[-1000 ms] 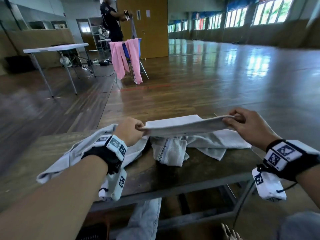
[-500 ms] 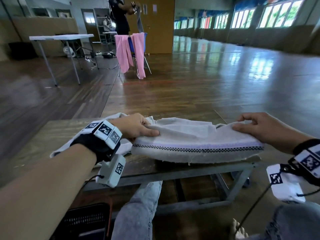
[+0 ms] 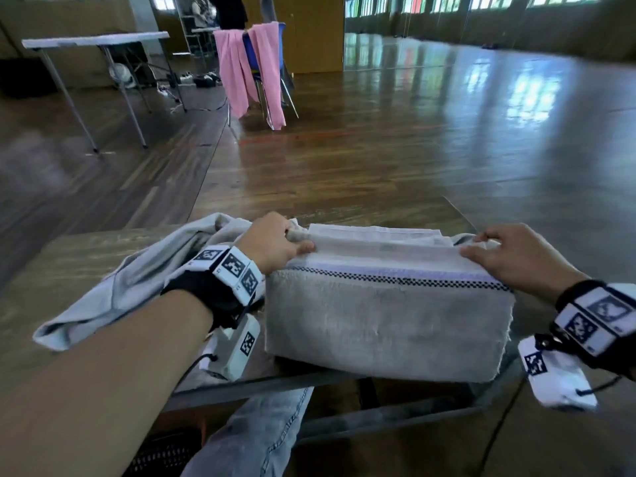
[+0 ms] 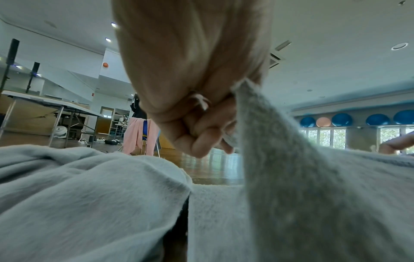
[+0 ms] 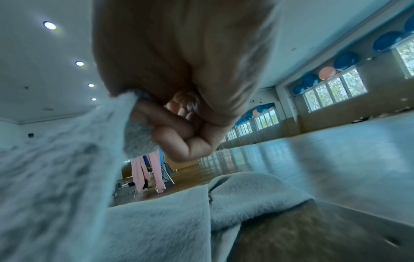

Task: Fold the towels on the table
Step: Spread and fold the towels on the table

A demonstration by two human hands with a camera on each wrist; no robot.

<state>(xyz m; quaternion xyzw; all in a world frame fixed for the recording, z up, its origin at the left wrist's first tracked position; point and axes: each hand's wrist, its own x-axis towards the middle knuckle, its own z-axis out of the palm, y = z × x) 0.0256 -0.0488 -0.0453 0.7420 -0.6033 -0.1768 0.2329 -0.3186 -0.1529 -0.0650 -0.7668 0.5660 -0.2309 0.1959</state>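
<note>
A grey towel (image 3: 385, 318) with a checkered stripe and a lilac band hangs from both hands over the near edge of the wooden table (image 3: 69, 266). My left hand (image 3: 275, 242) pinches its upper left corner; the left wrist view shows curled fingers (image 4: 201, 131) clamped on the towel (image 4: 280, 159). My right hand (image 3: 499, 253) grips the upper right corner, thumb and curled fingers (image 5: 177, 136) closed on the cloth (image 5: 67, 159). A second, crumpled grey towel (image 3: 137, 277) lies on the table under my left forearm.
Beyond the table a chair draped with pink cloths (image 3: 254, 70) stands on the wood floor. A white folding table (image 3: 96, 39) is at the back left. A dark basket (image 3: 161, 456) sits under the table by my jeans-clad leg (image 3: 254, 438).
The towel, held taut and flat a second ago, has been drawn toward me and now hangs down over the table's near edge. Both hands keep their corners.
</note>
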